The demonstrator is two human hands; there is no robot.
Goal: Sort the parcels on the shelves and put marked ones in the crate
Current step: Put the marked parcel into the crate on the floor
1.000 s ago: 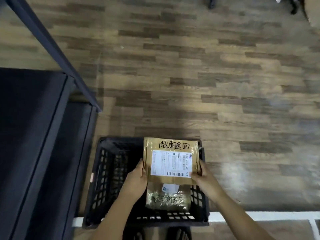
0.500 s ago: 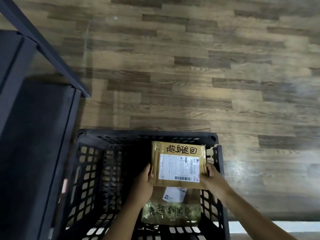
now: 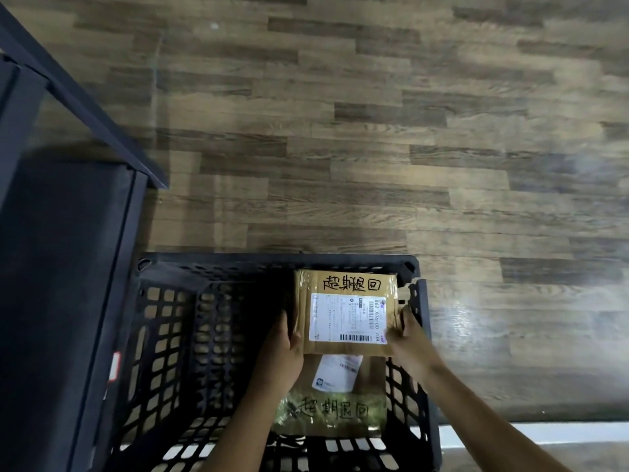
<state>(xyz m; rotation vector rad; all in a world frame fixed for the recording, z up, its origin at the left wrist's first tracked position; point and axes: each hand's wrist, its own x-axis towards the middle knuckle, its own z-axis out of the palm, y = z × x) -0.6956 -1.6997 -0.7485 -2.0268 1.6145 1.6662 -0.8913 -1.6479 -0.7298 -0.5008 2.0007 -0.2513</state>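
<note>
Fingers of both hands clamp one brown parcel (image 3: pixel 345 311) by its side edges: the left hand (image 3: pixel 284 352) presses the left edge, the right hand (image 3: pixel 410 338) the right edge, and the parcel hangs inside the black crate (image 3: pixel 163 335), toward its far right corner.

Largest first. The wooden floor (image 3: pixel 374 148) fills most of the view, and the dark shelf unit (image 3: pixel 51 267) stands along the left, close beside the crate. Over the last second the crate has grown from a partly seen box at the bottom edge to nearly half the width of the frame, which suggests the head has dipped toward it. The held parcel has gone down with it: a second ago its top edge stood above the far rim, now it sits below that rim, within the walls. It partly overlaps a second parcel (image 3: pixel 332 410) already lying on the crate floor; whether the two touch yet I cannot tell.

Both parcels carry handwritten black characters, and the held one also shows a white shipping label (image 3: pixel 347 316) facing up. So this marked parcel is judged nearly delivered; release and a return to the shelves would follow.
</note>
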